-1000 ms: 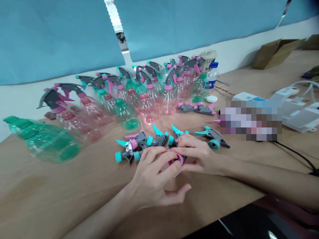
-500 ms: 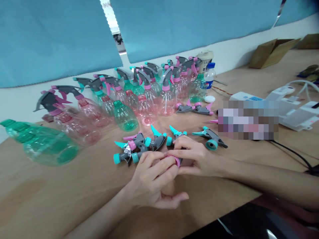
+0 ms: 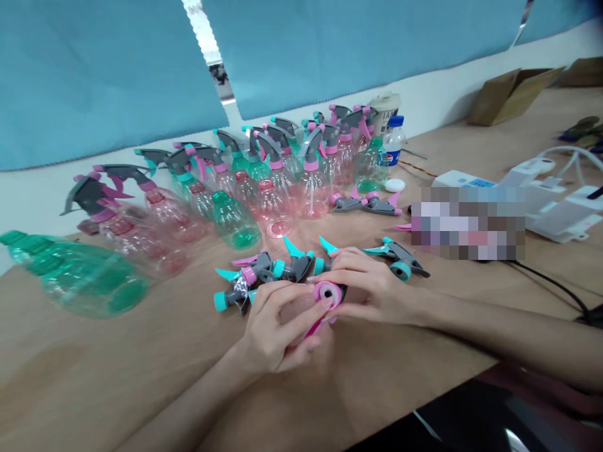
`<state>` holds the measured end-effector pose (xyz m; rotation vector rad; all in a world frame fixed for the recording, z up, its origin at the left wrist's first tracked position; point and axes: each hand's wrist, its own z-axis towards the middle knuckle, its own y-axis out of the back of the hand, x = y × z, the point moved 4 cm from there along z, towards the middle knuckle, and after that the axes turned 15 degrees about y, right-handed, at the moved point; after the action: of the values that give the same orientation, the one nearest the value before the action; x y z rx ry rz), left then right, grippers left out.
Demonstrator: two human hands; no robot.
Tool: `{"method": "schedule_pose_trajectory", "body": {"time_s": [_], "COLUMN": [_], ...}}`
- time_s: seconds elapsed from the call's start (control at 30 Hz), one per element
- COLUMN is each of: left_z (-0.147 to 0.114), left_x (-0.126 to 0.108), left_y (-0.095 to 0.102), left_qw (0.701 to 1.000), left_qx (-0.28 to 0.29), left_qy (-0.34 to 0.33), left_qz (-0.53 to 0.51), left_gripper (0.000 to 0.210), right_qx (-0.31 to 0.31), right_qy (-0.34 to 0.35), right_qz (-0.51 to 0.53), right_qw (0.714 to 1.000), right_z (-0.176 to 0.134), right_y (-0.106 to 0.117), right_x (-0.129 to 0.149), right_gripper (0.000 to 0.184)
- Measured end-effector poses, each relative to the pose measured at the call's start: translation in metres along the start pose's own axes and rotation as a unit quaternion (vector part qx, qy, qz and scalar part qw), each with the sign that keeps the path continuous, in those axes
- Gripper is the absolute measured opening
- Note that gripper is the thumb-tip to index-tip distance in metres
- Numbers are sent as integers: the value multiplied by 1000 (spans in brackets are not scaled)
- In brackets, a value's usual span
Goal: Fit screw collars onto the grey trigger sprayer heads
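Both my hands meet over the front of the table around one trigger spray head (image 3: pixel 328 294) with a pink collar. The collar's round opening, with a dark hole in its middle, faces up toward me. From the right, my right hand (image 3: pixel 372 285) grips the dark body, which its fingers largely cover. My left hand (image 3: pixel 277 326) closes in from the other side, fingertips at the collar and near a bright pink part below it. Just beyond lie several loose spray heads with turquoise or pink collars, among them a turquoise one (image 3: pixel 400 260) beside my right hand.
Several pink and green spray bottles stand along the wall, some with heads fitted. Green bottles (image 3: pixel 89 276) lie at the left. Further right are a blue-capped bottle (image 3: pixel 394 141), a white cap (image 3: pixel 394 185), white plastic equipment (image 3: pixel 556 207) and a cardboard box (image 3: pixel 511 97).
The spray head has turned so its collar opening now faces me. My left fingers have curled inward, the thumb moving up toward the bright pink part.
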<state>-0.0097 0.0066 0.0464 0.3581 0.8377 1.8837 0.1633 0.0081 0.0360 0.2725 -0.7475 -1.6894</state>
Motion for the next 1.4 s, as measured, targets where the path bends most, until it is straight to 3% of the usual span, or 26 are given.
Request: {"method": "schedule_pose_trajectory", "body": {"time_s": [0.33,0.83,1.07,1.3,1.4], "left_z": [0,-3,-2,0,0], "left_x": [8,1,1,2,3], "left_y": [0,-9,-12,-13,-12], "left_qw": [995,992,988,986,985], "left_qx": [8,45,76,52,53], "left_qy": [85,97,123,156,155], "left_qz": [-56,-72,-50,-37,-48], "left_gripper": [32,26,36,29,26], "right_qx": [-23,-5,-15,-16,-9], "right_qy": [-14,-26,-41,-25,-50], "right_qz": [-24,-20,-19,-37,-38], "right_qw": [999,999,999,999,998], "right_z": [-3,-4,-5,-4,-5], "right_y": [1,-5,-5,-6,-6], "right_x": [-9,-5,-7,-3,-3], "right_gripper": [34,33,32,31,29]}}
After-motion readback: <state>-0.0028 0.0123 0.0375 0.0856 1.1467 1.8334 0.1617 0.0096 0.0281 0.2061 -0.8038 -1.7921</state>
